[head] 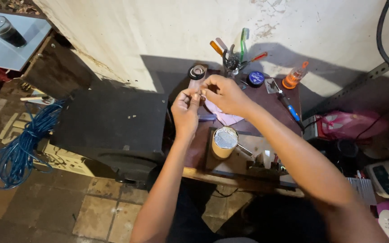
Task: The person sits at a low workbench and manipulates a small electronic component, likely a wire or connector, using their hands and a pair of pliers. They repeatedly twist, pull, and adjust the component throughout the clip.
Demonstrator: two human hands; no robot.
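A tiny part, too small to make out, sits pinched between the fingertips of both hands, held up in the air over the far end of a small brown worktable. The left hand has thumb and forefinger pressed together on it; the right hand curls over from the other side, fingertips closed on the same spot. Just beyond the hands stands a clear tube with a dark ring at its top. A pink cloth lies under them. Nearer the person is a tan cylinder with a mesh top. A holder of tools, a blue-lidded tin and an orange bottle line the wall. A black box sits to the left, blue cable coiled on the floor.
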